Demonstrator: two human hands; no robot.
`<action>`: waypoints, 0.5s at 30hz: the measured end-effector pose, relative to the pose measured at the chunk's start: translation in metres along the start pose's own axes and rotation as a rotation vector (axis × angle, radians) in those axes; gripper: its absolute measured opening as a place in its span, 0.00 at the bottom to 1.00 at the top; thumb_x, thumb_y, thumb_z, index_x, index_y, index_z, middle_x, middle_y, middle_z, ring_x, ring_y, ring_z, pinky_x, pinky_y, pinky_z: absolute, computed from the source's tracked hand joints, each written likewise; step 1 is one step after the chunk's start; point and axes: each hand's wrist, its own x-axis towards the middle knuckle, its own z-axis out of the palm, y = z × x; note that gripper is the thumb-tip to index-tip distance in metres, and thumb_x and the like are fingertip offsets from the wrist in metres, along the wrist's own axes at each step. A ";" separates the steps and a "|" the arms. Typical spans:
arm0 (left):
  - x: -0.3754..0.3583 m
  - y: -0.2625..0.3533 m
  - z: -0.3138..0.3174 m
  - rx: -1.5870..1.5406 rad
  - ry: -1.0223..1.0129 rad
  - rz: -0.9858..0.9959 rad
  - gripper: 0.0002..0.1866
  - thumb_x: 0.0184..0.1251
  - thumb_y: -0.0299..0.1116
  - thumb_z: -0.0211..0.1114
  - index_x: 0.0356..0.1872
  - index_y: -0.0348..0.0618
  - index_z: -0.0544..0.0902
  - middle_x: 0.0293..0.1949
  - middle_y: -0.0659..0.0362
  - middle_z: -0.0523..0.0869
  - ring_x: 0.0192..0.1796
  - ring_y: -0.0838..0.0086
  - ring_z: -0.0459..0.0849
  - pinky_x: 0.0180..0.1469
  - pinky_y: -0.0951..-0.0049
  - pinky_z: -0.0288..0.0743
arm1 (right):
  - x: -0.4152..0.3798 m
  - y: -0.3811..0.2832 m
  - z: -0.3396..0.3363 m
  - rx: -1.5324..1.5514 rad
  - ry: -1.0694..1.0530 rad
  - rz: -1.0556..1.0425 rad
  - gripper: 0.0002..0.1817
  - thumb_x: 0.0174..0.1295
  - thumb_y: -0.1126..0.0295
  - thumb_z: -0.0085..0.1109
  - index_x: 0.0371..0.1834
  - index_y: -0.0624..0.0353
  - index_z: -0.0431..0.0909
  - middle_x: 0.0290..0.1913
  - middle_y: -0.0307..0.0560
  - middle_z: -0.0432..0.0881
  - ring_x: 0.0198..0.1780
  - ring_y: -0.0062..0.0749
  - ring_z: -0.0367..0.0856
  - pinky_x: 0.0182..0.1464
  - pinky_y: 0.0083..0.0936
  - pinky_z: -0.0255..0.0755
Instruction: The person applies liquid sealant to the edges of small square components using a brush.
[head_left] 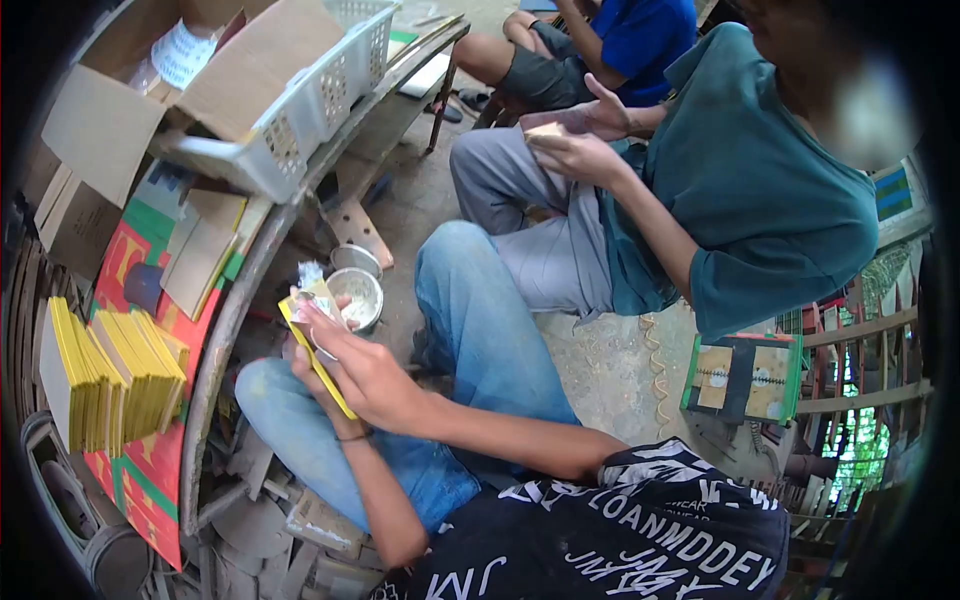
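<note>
Yellow stack [110, 375]: finished-looking folded cards, upright in a row on the table [225, 330], far left. Basket [320, 95]: white, tilted, above, holding cardboard. Card [318, 365]: yellow, held over the lap just right of the table edge. Left hand [325, 385]: mostly hidden behind it, seemingly gripping from below; fingers not readable. Right hand [365, 375]: fingers together, pressed flat on its face. Bowl [355, 297]: metal, paste-like contents, on the floor beyond. Progress, judged: many done, one in work. Co-worker [700, 190]: right, seated, handling a similar piece.
</note>
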 end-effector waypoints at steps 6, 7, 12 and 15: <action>-0.006 -0.015 0.000 -0.067 0.220 0.057 0.37 0.66 0.58 0.38 0.68 0.40 0.58 0.63 0.46 0.68 0.60 0.60 0.72 0.64 0.62 0.63 | 0.005 0.019 0.001 -0.042 -0.032 0.110 0.21 0.63 0.77 0.45 0.60 0.69 0.66 0.54 0.67 0.73 0.55 0.60 0.74 0.60 0.41 0.67; -0.003 -0.003 0.003 -0.089 0.099 0.034 0.36 0.66 0.57 0.41 0.68 0.41 0.58 0.63 0.48 0.68 0.61 0.61 0.71 0.65 0.62 0.61 | 0.007 -0.003 0.002 -0.013 0.019 0.051 0.18 0.64 0.76 0.44 0.57 0.68 0.68 0.51 0.67 0.74 0.49 0.63 0.76 0.58 0.42 0.69; -0.007 -0.001 0.019 -0.014 0.210 0.115 0.36 0.64 0.54 0.43 0.68 0.39 0.58 0.64 0.51 0.67 0.64 0.63 0.69 0.67 0.63 0.60 | 0.006 0.045 0.013 -0.118 -0.063 0.233 0.18 0.63 0.75 0.44 0.56 0.67 0.69 0.48 0.68 0.76 0.50 0.64 0.74 0.55 0.46 0.69; -0.003 0.005 0.012 -0.124 -0.037 0.075 0.38 0.63 0.56 0.44 0.68 0.39 0.59 0.61 0.46 0.71 0.61 0.62 0.72 0.64 0.64 0.64 | 0.007 -0.008 0.005 -0.017 -0.049 0.036 0.19 0.64 0.74 0.44 0.58 0.68 0.67 0.54 0.68 0.73 0.52 0.63 0.73 0.63 0.44 0.63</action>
